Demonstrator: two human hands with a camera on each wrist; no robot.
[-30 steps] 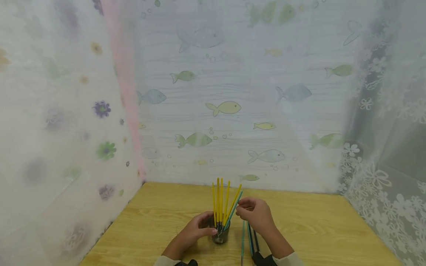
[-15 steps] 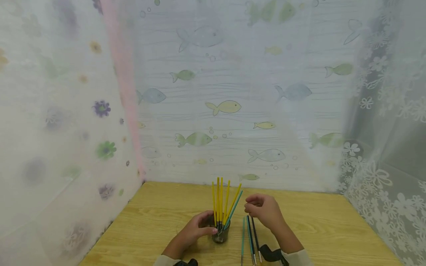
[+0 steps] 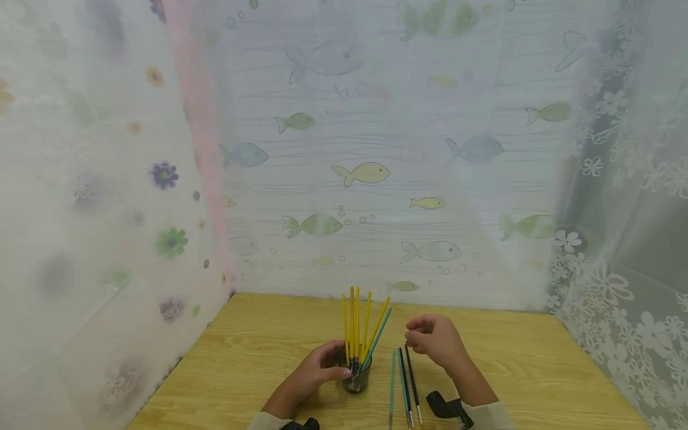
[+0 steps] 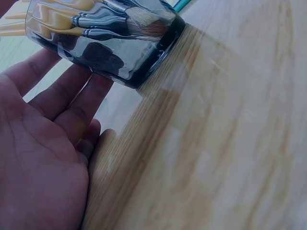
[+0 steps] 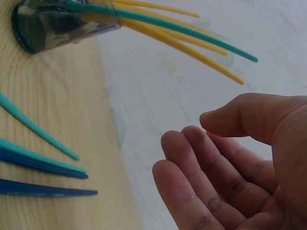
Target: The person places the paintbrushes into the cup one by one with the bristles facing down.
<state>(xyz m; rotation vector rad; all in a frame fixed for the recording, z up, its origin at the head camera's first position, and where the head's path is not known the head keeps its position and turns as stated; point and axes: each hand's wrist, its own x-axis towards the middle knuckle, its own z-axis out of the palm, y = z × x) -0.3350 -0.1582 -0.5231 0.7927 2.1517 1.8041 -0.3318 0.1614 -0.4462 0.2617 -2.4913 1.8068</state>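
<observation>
A dark glass cup (image 3: 356,378) stands near the front edge of the wooden table (image 3: 527,364), roughly midway between its left and right edges. It holds several yellow-handled brushes (image 3: 355,325) and one teal brush (image 3: 378,336), all bristles-down, so the handles fan upward and lean toward the right; the left wrist view shows the bristles and metal ferrules pressed against the glass bottom.

The left hand (image 3: 314,375) wraps around the cup from the left side, fingers curled against the glass wall, apparently to steady it so that it does not tip under the leaning handles. In the left wrist view the fingers (image 4: 72,103) lie along the cup's side with the palm turned toward it.

The right hand (image 3: 432,340) hovers above the table just right of the cup, holding nothing. Its fingers are loosely bent and its thumb is apart from them, as the right wrist view plainly shows.

Below that hand, three loose brushes (image 3: 404,388) lie flat on the table close to the front edge, side by side and nearly parallel, handle ends pointing toward the back edge: one teal, one blue, one dark. They sit within easy reach of the right hand, between it and the front edge, apart from the cup.

Sheer printed curtains (image 3: 376,173) with fish and flowers enclose the table.
</observation>
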